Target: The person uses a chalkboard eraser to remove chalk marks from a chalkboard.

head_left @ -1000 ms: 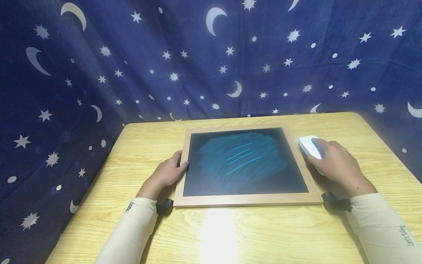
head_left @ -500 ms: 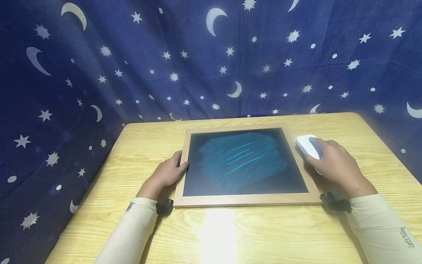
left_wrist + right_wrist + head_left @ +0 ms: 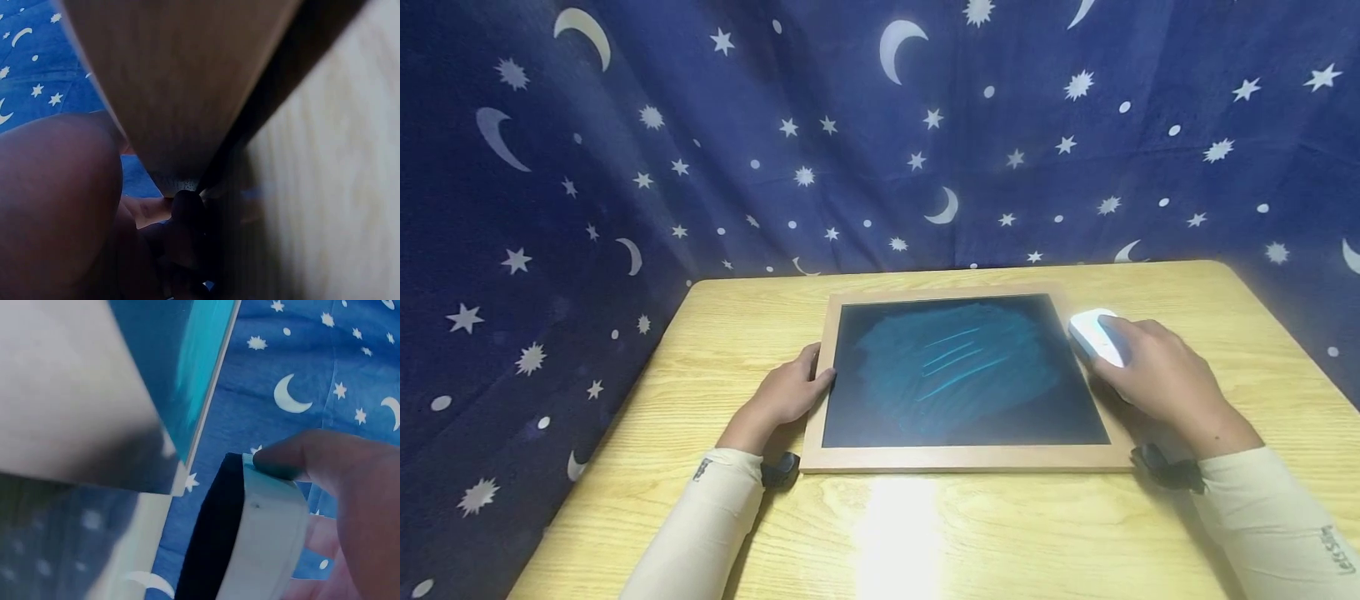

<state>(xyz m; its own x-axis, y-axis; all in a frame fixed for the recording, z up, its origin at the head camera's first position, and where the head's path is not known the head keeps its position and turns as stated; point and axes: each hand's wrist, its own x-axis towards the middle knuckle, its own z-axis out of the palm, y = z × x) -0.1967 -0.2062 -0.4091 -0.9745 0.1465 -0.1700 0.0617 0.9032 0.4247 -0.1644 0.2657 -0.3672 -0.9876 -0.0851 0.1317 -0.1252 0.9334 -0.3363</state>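
Observation:
A wood-framed chalkboard (image 3: 865, 417) lies on the table, its dark face smeared with blue-green chalk and crossed by several brighter strokes. My left hand (image 3: 786, 392) holds the board's left side, thumb on the frame and fingers along the outer edge. In the left wrist view the fingers (image 3: 181, 231) sit low, at the far end of the frame's side (image 3: 181, 81). My right hand (image 3: 1165, 375) grips a white board eraser (image 3: 1093, 333) beside the board's right frame. The right wrist view shows the eraser's dark felt pad (image 3: 215, 531) facing the board, with the thumb on its white body.
The light wood table (image 3: 1000, 533) extends around the board on all sides. A dark blue curtain (image 3: 850, 125) with moons and stars hangs behind and to the left. Black wrist straps (image 3: 782, 471) show at both sleeves, near the board's front corners.
My right hand has brought the eraser slightly left, closer to the board's right frame. My left hand keeps its hold on the board. The head view has shifted a little.

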